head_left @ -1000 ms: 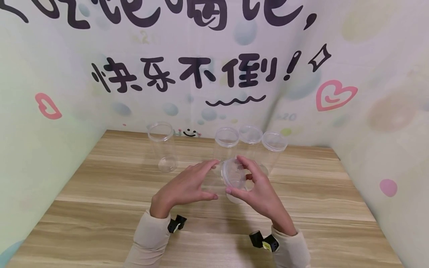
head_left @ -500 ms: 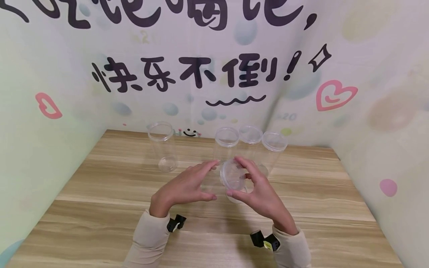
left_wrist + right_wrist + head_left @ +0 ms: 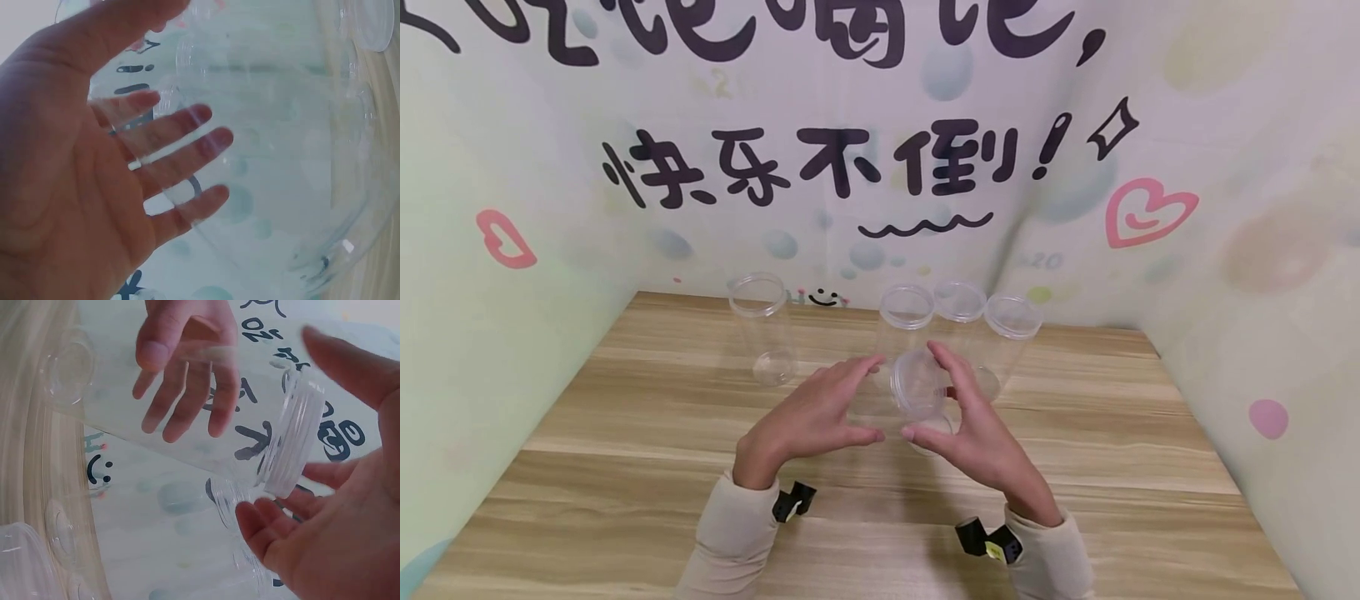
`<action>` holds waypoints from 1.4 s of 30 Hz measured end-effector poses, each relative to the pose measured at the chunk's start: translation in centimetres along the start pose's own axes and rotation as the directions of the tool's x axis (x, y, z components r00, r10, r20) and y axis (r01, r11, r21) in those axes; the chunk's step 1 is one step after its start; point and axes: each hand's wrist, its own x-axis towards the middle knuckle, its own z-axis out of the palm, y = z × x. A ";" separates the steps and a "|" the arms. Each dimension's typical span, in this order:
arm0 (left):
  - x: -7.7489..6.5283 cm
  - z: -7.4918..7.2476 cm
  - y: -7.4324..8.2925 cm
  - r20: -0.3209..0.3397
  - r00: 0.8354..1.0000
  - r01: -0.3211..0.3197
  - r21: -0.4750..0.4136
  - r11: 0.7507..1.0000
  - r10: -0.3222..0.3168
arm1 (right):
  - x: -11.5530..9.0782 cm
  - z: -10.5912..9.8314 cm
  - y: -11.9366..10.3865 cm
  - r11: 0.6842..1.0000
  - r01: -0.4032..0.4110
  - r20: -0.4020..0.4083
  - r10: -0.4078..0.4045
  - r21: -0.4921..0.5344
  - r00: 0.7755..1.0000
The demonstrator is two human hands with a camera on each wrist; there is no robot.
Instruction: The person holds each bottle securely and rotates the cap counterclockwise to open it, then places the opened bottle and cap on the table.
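Note:
A clear plastic jar (image 3: 181,406) hangs tilted between my hands, its ribbed clear screw lid (image 3: 294,437) up and toward the right. My left hand (image 3: 812,417) holds the jar's body, thumb on one side and fingers on the other; its fingers (image 3: 181,147) show through the plastic in the left wrist view. Around the lid spreads my right hand (image 3: 981,429), its thumb (image 3: 353,369) apart from the rim. Whether its other fingertips touch the lid, I cannot tell. The transparent outline of the body is faint in the head view.
Clear jars stand along the back of the wooden table (image 3: 662,500): one at the left (image 3: 760,300), three at the right, including a rightmost jar (image 3: 1015,317). A faint round clear shape (image 3: 934,440) lies below the lid. A printed cloth wall rises behind.
My right thumb and index finger, earlier against the lid, have spread off its rim. The lid has shifted slightly. My left hand stays almost in place.

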 end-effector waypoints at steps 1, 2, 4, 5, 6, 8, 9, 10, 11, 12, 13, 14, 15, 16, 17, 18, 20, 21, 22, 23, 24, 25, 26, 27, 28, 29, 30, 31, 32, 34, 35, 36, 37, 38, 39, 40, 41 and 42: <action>0.0 0.0 0.1 -0.020 1.000 -0.003 0.018 1.000 0.003 | 0.0 0.1 0.0 1.000 -0.013 -0.016 0.013 -0.005 1.000; 0.0 0.0 0.2 -0.037 0.999 -0.003 0.039 0.999 0.005 | 0.0 0.2 0.0 1.000 -0.028 -0.035 0.028 -0.013 0.999; 0.0 0.1 0.4 -0.068 0.998 -0.006 0.072 0.997 0.011 | 0.1 0.4 -0.1 0.997 -0.064 -0.072 0.061 -0.034 0.996; 0.1 0.1 0.5 -0.079 0.997 -0.006 0.087 0.996 0.013 | 0.1 0.4 0.0 0.996 -0.079 -0.089 0.076 -0.042 0.993; 0.1 0.1 0.6 -0.090 0.996 -0.007 0.100 0.995 0.016 | 0.1 0.5 0.0 0.994 -0.094 -0.103 0.088 -0.050 0.991; 0.1 0.2 0.8 -0.103 0.994 -0.012 0.118 0.993 0.024 | 0.1 0.6 0.0 0.992 -0.115 -0.124 0.107 -0.060 0.986; 0.2 0.3 0.8 -0.108 0.994 -0.015 0.127 0.992 0.029 | 0.1 0.7 0.0 0.991 -0.117 -0.130 0.108 -0.060 0.986; 0.2 0.3 0.9 -0.109 0.994 -0.016 0.136 0.991 0.031 | 0.1 0.7 0.0 0.991 -0.115 -0.135 0.105 -0.063 0.985; 0.2 0.4 1.0 -0.108 0.994 -0.018 0.141 0.990 0.033 | 0.1 0.8 0.0 0.992 -0.110 -0.140 0.099 -0.068 0.985; 0.3 0.4 1.0 -0.106 0.994 -0.019 0.145 0.989 0.035 | 0.1 0.8 0.0 0.991 -0.105 -0.145 0.093 -0.079 0.985; 0.3 0.5 1.1 -0.103 0.994 -0.023 0.149 0.989 0.039 | 0.1 0.9 -0.1 0.991 -0.101 -0.150 0.087 -0.089 0.985; 0.3 0.5 1.1 -0.100 0.994 -0.023 0.153 0.988 0.039 | 0.0 1.0 -0.1 0.990 -0.101 -0.156 0.084 -0.100 0.984; 0.3 0.5 1.1 -0.097 0.994 -0.026 0.153 0.988 0.041 | 0.0 1.0 -0.1 0.988 -0.103 -0.164 0.083 -0.114 0.983; 0.3 0.5 1.2 -0.093 0.995 -0.027 0.154 0.988 0.041 | 0.0 1.0 -0.2 0.985 -0.110 -0.171 0.087 -0.130 0.981; 0.3 0.6 1.2 -0.090 0.995 -0.029 0.154 0.988 0.043 | 0.0 1.1 -0.2 0.982 -0.122 -0.178 0.095 -0.144 0.979; 0.3 0.6 1.2 -0.088 0.995 -0.033 0.155 0.987 0.047 | 0.0 1.1 -0.3 0.978 -0.136 -0.183 0.106 -0.156 0.977; 0.3 0.6 1.3 -0.086 0.995 -0.039 0.158 0.987 0.054 | 0.0 1.1 -0.4 0.971 -0.165 -0.189 0.132 -0.174 0.973; 0.3 0.6 1.3 -0.084 0.995 -0.039 0.161 0.986 0.054 | 0.0 1.1 -0.5 0.967 -0.180 -0.189 0.145 -0.182 0.971; 0.3 0.6 1.3 -0.081 0.995 -0.038 0.165 0.986 0.052 | 0.0 1.1 -0.5 0.963 -0.190 -0.189 0.155 -0.188 0.970; 0.3 0.6 1.3 -0.080 0.995 -0.039 0.167 0.985 0.053 | 0.0 1.1 -0.5 0.961 -0.199 -0.188 0.162 -0.194 0.969; 0.3 0.6 1.2 -0.080 0.995 -0.041 0.169 0.985 0.055 | 0.0 1.1 -0.5 0.959 -0.203 -0.186 0.167 -0.196 0.968; 0.3 0.5 1.2 -0.079 0.995 -0.041 0.171 0.984 0.056 | 0.0 1.1 -0.5 0.958 -0.207 -0.185 0.171 -0.197 0.968; 0.3 0.5 1.2 -0.077 0.995 -0.042 0.174 0.984 0.056 | 0.0 1.1 -0.5 0.958 -0.211 -0.183 0.176 -0.196 0.967; 0.3 0.5 1.2 -0.075 0.996 -0.041 0.177 0.983 0.055 | 0.0 1.1 -0.5 0.957 -0.214 -0.182 0.179 -0.194 0.967; 0.3 0.5 1.2 -0.074 0.996 -0.042 0.177 0.983 0.056 | 0.0 1.0 -0.5 0.958 -0.216 -0.180 0.182 -0.189 0.967; 0.3 0.5 1.1 -0.073 0.996 -0.042 0.177 0.983 0.056 | 0.1 1.0 -0.5 0.958 -0.221 -0.178 0.188 -0.183 0.966; 0.3 0.5 1.1 -0.073 0.996 -0.043 0.176 0.983 0.057 | 0.1 1.0 -0.5 0.959 -0.224 -0.176 0.194 -0.176 0.965; 0.3 0.5 1.1 -0.070 0.996 -0.043 0.175 0.984 0.056 | 0.1 1.0 -0.5 0.959 -0.229 -0.174 0.200 -0.167 0.964; 0.3 0.5 1.1 -0.069 0.996 -0.042 0.172 0.984 0.054 | 0.1 1.0 -0.5 0.960 -0.231 -0.172 0.204 -0.156 0.964; 0.3 0.5 1.1 -0.067 0.996 -0.041 0.166 0.985 0.053 | 0.2 0.9 -0.6 0.963 -0.230 -0.172 0.205 -0.140 0.964; 0.3 0.5 1.1 -0.067 0.996 -0.042 0.162 0.986 0.054 | 0.2 0.9 -0.6 0.964 -0.229 -0.173 0.205 -0.133 0.963; 0.3 0.5 1.1 -0.066 0.996 -0.043 0.159 0.986 0.054 | 0.2 0.9 -0.6 0.966 -0.225 -0.174 0.202 -0.126 0.964; 0.3 0.5 1.1 -0.065 0.996 -0.042 0.155 0.987 0.053 | 0.2 0.8 -0.7 0.967 -0.223 -0.176 0.200 -0.123 0.964; 0.3 0.5 1.1 -0.065 0.997 -0.041 0.150 0.988 0.052 | 0.2 0.8 -0.7 0.968 -0.219 -0.178 0.196 -0.121 0.964; 0.3 0.5 1.0 -0.064 0.997 -0.040 0.146 0.989 0.050 | 0.2 0.8 -0.7 0.969 -0.216 -0.180 0.193 -0.121 0.965; 0.3 0.5 1.0 -0.063 0.997 -0.038 0.140 0.989 0.048 | 0.2 0.8 -0.7 0.969 -0.212 -0.182 0.188 -0.123 0.965; 0.3 0.5 1.0 -0.061 0.997 -0.036 0.135 0.990 0.045 | 0.2 0.8 -0.7 0.970 -0.210 -0.184 0.185 -0.126 0.965; 0.3 0.5 1.0 -0.060 0.997 -0.034 0.130 0.991 0.042 | 0.2 0.8 -0.7 0.970 -0.207 -0.185 0.182 -0.126 0.966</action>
